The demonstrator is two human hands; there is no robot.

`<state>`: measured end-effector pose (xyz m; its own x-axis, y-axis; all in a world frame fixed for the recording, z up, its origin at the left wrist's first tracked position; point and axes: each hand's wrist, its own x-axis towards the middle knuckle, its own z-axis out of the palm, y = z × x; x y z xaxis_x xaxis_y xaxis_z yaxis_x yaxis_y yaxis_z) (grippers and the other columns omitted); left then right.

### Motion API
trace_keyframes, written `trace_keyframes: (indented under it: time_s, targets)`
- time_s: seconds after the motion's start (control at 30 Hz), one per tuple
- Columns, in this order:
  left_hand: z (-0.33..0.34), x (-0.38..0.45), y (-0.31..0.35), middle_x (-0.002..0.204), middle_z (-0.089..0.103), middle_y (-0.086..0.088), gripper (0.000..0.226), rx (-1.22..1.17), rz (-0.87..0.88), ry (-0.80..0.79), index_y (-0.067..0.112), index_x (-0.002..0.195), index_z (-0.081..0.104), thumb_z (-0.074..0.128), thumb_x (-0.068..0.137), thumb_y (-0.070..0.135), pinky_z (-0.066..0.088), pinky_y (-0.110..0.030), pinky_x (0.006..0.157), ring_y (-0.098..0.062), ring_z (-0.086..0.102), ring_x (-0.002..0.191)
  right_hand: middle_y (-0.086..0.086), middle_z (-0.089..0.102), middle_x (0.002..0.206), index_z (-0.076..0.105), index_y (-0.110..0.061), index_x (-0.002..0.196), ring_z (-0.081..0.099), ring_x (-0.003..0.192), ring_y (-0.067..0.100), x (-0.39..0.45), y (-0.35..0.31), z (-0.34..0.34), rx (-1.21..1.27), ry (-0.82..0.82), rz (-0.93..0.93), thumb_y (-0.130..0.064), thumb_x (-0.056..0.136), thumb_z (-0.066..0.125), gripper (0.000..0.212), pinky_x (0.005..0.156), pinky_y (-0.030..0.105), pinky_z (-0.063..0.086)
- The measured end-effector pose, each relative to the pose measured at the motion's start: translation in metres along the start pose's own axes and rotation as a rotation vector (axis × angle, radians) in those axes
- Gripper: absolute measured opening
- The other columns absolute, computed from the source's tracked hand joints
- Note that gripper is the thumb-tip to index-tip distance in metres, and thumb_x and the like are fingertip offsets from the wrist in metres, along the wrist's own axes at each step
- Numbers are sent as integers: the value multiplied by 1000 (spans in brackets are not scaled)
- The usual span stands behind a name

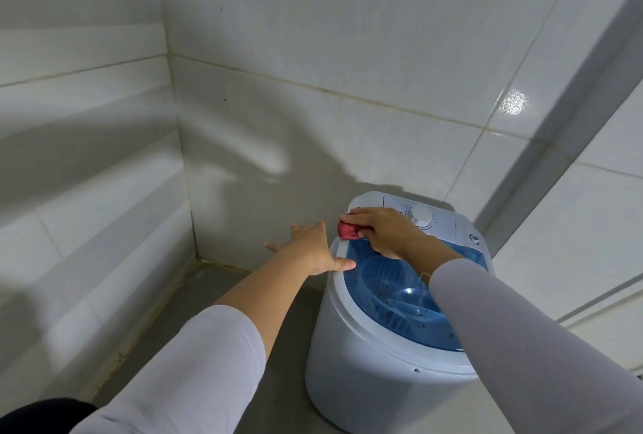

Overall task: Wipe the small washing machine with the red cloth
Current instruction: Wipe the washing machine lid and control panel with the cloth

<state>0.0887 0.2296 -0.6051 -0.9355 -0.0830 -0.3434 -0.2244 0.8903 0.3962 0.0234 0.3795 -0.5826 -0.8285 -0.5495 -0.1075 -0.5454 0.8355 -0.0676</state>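
A small white washing machine (365, 364) with a see-through blue lid (393, 291) stands on the floor at lower right. Its white control panel with a round dial (421, 216) is at the far side. My right hand (386, 230) presses a folded red cloth (348, 230) against the machine's top at the far left corner, between lid and panel. My left hand (313, 249) rests against the machine's left rim, fingers spread, thumb on the rim, holding nothing.
White tiled walls (313, 50) meet in a corner behind and to the left of the machine. A grey floor (243, 294) runs along the left. A grey vertical pipe or frame (556, 127) rises at the right, close to the machine.
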Motion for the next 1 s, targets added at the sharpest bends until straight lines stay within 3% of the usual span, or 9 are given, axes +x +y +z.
trace_keyframes:
  time_s: [0.77, 1.0]
  targets:
    - [1, -2, 4, 162, 5, -5, 107, 51, -35, 18, 21, 154, 2, 58, 77, 70, 10, -71, 109, -29, -3, 149, -1, 38, 152, 40, -32, 142, 35, 138, 26, -8, 0, -2, -54, -1, 47, 0, 93, 44, 58, 112, 37, 33]
    - [2, -1, 4, 162, 5, -6, 107, 63, -36, 31, 21, 154, 3, 58, 76, 70, 11, -70, 110, -30, -2, 149, 2, 48, 144, 45, -33, 139, 46, 128, 28, -19, 16, -1, 15, 17, 103, 2, 92, 44, 58, 106, 38, 40]
